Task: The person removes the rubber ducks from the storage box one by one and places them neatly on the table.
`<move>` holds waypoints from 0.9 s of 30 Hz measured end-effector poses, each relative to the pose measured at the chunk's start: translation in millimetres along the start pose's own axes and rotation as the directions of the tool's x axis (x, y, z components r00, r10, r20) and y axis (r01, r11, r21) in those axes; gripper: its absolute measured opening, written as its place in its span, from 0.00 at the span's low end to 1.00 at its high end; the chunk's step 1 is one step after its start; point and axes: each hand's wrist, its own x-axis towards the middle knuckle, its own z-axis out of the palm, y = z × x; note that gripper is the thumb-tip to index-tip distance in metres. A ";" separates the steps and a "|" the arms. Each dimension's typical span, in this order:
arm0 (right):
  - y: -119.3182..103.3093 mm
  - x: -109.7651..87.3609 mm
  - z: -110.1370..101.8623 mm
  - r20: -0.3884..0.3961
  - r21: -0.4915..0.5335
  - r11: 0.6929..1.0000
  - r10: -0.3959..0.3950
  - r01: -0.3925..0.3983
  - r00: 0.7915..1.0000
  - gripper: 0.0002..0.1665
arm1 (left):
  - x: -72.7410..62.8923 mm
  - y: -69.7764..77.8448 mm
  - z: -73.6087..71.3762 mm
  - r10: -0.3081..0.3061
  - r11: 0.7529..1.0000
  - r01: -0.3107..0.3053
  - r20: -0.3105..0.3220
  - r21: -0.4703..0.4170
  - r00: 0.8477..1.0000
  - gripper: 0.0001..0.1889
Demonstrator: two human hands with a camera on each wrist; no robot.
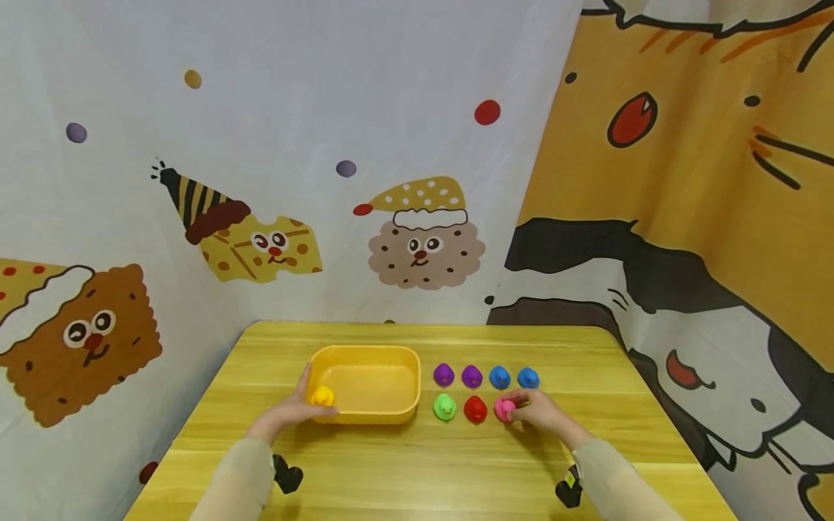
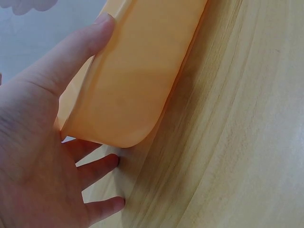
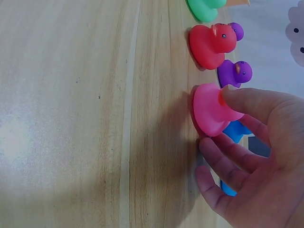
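Observation:
A yellow plastic bin (image 1: 384,418) stands left of centre on the table, with a yellow rubber duck (image 1: 322,396) in its front left corner. My left hand (image 1: 290,412) holds that corner, thumb along the front wall, fingers at the left side; the left wrist view shows the thumb on the bin's (image 2: 137,76) rim. A pink rubber duck (image 3: 207,109) is on the table between the thumb and fingers of my right hand (image 3: 270,152). The thumb rests against its head. Left of it in the front row sit a red duck (image 1: 476,409) and a green duck (image 1: 444,407).
Behind the front row stand two purple ducks (image 1: 444,375) and two blue ducks (image 1: 499,377). The wooden table (image 1: 417,470) reaches back to a curtain (image 1: 417,87) printed with cartoon figures. Black devices (image 1: 287,474) are worn at both wrists.

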 end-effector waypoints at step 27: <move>-77.2 27.3 11.1 0.068 -0.093 0.989 -0.107 0.113 0.992 0.21 | -8.2 8.7 0.6 -0.011 0.999 0.012 -0.022 0.050 1.000 0.68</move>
